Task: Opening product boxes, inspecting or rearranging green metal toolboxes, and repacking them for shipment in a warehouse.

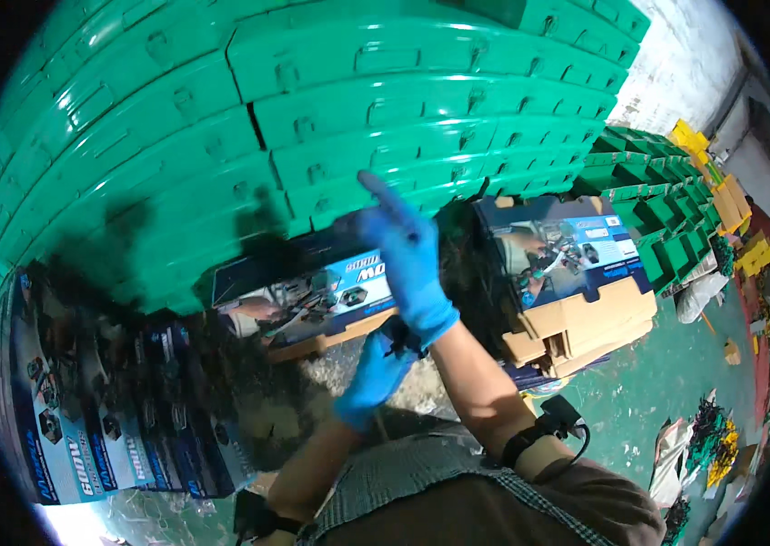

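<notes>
I am seeing the left hand (371,378) pulling the blue glove cuff (400,335) at the right wrist, fingers closed on it. The right hand (407,259) is open, fingers spread, its long axis pointing up-left. I judge the gloving almost done; the printed box (312,300) just beyond the hands is untouched.

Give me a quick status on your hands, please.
Right hand raised, gloved, fingers open. Left hand tugging the right glove's cuff. Printed box beyond, untouched.

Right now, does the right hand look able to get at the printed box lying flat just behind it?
Probably yes. The right hand is raised in front of the printed box, fingers open, nothing between them. The left hand grips its cuff.
</notes>
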`<control>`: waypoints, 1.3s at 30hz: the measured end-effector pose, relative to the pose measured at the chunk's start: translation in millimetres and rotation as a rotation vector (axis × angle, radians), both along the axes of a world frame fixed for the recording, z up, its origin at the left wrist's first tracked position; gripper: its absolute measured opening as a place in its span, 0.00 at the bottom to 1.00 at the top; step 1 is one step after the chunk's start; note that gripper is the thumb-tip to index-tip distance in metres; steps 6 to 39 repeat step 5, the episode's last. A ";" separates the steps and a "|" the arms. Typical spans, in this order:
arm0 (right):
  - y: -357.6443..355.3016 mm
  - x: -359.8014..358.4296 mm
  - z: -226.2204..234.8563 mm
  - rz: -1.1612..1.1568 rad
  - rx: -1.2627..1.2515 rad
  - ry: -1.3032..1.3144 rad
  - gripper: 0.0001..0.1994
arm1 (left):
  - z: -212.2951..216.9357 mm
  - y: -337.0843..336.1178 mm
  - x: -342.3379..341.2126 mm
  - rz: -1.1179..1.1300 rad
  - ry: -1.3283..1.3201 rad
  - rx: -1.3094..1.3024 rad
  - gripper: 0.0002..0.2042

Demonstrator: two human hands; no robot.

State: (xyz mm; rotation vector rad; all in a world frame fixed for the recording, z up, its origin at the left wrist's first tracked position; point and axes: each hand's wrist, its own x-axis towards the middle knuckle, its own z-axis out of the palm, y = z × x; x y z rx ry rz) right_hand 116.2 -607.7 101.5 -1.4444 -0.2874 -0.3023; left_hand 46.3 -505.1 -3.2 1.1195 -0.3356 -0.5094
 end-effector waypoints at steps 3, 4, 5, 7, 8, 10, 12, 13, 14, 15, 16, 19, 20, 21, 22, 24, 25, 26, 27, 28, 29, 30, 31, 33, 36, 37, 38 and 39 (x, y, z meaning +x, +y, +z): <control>-26.0 3.9 -9.1 -0.103 -0.636 -0.304 0.56 | 22.7 18.0 38.2 0.038 -0.835 0.672 0.15; -45.3 6.3 -5.3 -0.121 -0.648 -0.305 0.54 | 22.3 29.2 59.6 0.181 -0.977 0.885 0.18; -66.5 2.0 6.2 -0.146 -0.662 -0.306 0.53 | 15.0 46.3 81.5 0.348 -1.108 1.087 0.20; -66.5 2.0 6.2 -0.146 -0.662 -0.306 0.53 | 15.0 46.3 81.5 0.348 -1.108 1.087 0.20; -66.5 2.0 6.2 -0.146 -0.662 -0.306 0.53 | 15.0 46.3 81.5 0.348 -1.108 1.087 0.20; -66.5 2.0 6.2 -0.146 -0.662 -0.306 0.53 | 15.0 46.3 81.5 0.348 -1.108 1.087 0.20; -66.5 2.0 6.2 -0.146 -0.662 -0.306 0.53 | 15.0 46.3 81.5 0.348 -1.108 1.087 0.20; -66.5 2.0 6.2 -0.146 -0.662 -0.306 0.53 | 15.0 46.3 81.5 0.348 -1.108 1.087 0.20; -66.5 2.0 6.2 -0.146 -0.662 -0.306 0.53 | 15.0 46.3 81.5 0.348 -1.108 1.087 0.20; -66.5 2.0 6.2 -0.146 -0.662 -0.306 0.53 | 15.0 46.3 81.5 0.348 -1.108 1.087 0.20; -66.5 2.0 6.2 -0.146 -0.662 -0.306 0.53 | 15.0 46.3 81.5 0.348 -1.108 1.087 0.20; -66.5 2.0 6.2 -0.146 -0.662 -0.306 0.53 | 15.0 46.3 81.5 0.348 -1.108 1.087 0.20; -66.5 2.0 6.2 -0.146 -0.662 -0.306 0.53 | 15.0 46.3 81.5 0.348 -1.108 1.087 0.20; -66.5 2.0 6.2 -0.146 -0.662 -0.306 0.53 | 15.0 46.3 81.5 0.348 -1.108 1.087 0.20; -66.5 2.0 6.2 -0.146 -0.662 -0.306 0.53 | 15.0 46.3 81.5 0.348 -1.108 1.087 0.20; -66.5 2.0 6.2 -0.146 -0.662 -0.306 0.53 | 15.0 46.3 81.5 0.348 -1.108 1.087 0.20; -66.5 2.0 6.2 -0.146 -0.662 -0.306 0.53 | 15.0 46.3 81.5 0.348 -1.108 1.087 0.20; -66.5 2.0 6.2 -0.146 -0.662 -0.306 0.53 | 15.0 46.3 81.5 0.348 -1.108 1.087 0.20; -66.5 2.0 6.2 -0.146 -0.662 -0.306 0.53 | 15.0 46.3 81.5 0.348 -1.108 1.087 0.20; -66.5 2.0 6.2 -0.146 -0.662 -0.306 0.53 | 15.0 46.3 81.5 0.348 -1.108 1.087 0.20; -66.5 2.0 6.2 -0.146 -0.662 -0.306 0.53 | 15.0 46.3 81.5 0.348 -1.108 1.087 0.20; -66.5 2.0 6.2 -0.146 -0.662 -0.306 0.53 | 15.0 46.3 81.5 0.348 -1.108 1.087 0.20; -66.5 2.0 6.2 -0.146 -0.662 -0.306 0.53 | 15.0 46.3 81.5 0.348 -1.108 1.087 0.20; -66.5 2.0 6.2 -0.146 -0.662 -0.306 0.53 | 15.0 46.3 81.5 0.348 -1.108 1.087 0.20; -66.5 2.0 6.2 -0.146 -0.662 -0.306 0.53 | 15.0 46.3 81.5 0.348 -1.108 1.087 0.20; -66.5 2.0 6.2 -0.146 -0.662 -0.306 0.53 | 15.0 46.3 81.5 0.348 -1.108 1.087 0.20; -66.5 2.0 6.2 -0.146 -0.662 -0.306 0.53 | 15.0 46.3 81.5 0.348 -1.108 1.087 0.20; -66.5 2.0 6.2 -0.146 -0.662 -0.306 0.53 | 15.0 46.3 81.5 0.348 -1.108 1.087 0.20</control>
